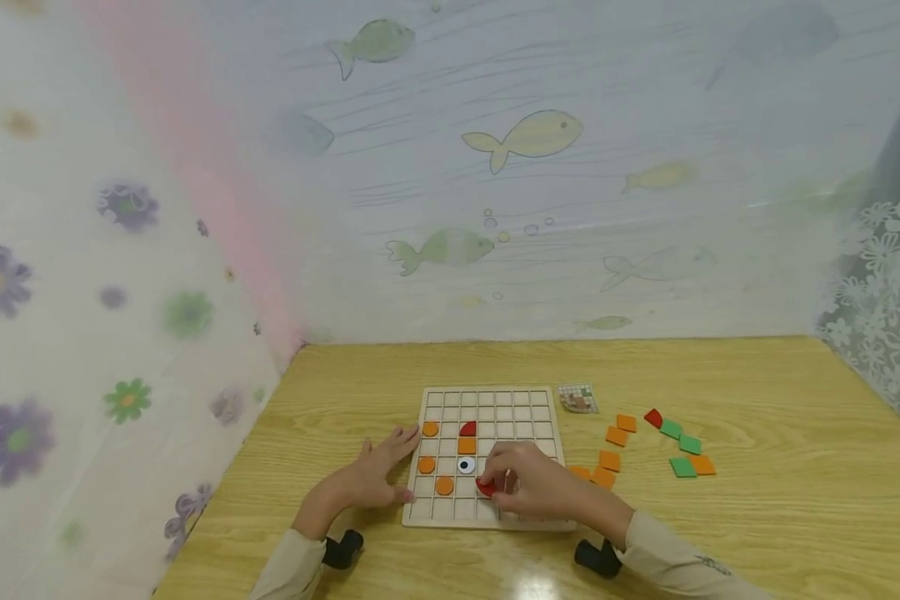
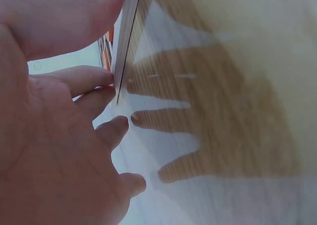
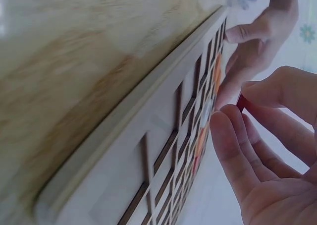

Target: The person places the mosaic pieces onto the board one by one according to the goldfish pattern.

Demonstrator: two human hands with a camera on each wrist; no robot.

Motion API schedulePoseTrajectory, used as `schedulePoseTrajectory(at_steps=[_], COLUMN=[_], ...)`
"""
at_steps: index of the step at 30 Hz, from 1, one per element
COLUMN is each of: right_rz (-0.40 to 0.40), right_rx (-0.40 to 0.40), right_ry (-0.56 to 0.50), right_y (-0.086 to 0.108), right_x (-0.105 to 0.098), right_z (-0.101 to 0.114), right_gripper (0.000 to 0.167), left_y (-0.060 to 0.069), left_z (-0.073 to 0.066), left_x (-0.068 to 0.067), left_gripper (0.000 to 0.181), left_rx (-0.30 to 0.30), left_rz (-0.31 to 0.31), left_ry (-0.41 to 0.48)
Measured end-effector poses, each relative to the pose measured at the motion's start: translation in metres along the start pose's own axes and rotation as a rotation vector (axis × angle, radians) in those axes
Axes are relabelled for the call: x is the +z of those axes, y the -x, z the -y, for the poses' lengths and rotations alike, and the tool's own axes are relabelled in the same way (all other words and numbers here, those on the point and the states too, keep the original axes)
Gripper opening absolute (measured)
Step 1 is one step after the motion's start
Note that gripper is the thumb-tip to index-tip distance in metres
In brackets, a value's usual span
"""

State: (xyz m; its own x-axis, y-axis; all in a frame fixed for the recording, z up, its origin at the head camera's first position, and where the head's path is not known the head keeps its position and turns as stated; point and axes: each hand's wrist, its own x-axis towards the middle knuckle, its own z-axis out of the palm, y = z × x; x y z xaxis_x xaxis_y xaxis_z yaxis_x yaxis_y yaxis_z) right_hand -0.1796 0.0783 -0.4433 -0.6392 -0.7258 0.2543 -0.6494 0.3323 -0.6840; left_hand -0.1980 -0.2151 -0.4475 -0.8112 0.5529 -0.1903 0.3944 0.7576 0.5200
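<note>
A wooden grid board lies on the table in the head view. My left hand touches its left edge, fingers extended; in the left wrist view the thumb and fingertips meet the board's side. Over the lower middle cells, my right hand pinches a red quarter-circle tile between thumb and fingers, mostly hidden in the right wrist view. Set in the grid are three orange discs, one of them a disc near the bottom, plus a red quarter-circle, an orange square and an eye tile.
A small picture card lies by the board's upper right corner. To the right are several loose orange tiles, green tiles and another red quarter-circle. A fish-patterned curtain borders the table's far edge.
</note>
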Motion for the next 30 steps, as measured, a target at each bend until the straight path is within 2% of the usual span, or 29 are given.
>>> schedulePoseTrajectory(at_steps=[14,21,30], right_rz=[0.033,0.055,0.076], right_rx=[0.004,0.043,0.050], right_ry=[0.042,0.056,0.179], right_y=[-0.020,-0.023,-0.029], right_x=[0.009,0.016,0.022], right_z=[-0.001,-0.001,0.007], right_gripper=[0.016,0.014,0.012], left_y=[-0.009,-0.010,-0.006], left_z=[-0.006,-0.006,-0.005], left_x=[-0.005,-0.008,-0.007], left_gripper=[0.090,0.091,0.091], left_rx=[-0.011,-0.012,0.007], left_rz=[0.002,-0.016,-0.020], left_ry=[0.025,0.021,0.050])
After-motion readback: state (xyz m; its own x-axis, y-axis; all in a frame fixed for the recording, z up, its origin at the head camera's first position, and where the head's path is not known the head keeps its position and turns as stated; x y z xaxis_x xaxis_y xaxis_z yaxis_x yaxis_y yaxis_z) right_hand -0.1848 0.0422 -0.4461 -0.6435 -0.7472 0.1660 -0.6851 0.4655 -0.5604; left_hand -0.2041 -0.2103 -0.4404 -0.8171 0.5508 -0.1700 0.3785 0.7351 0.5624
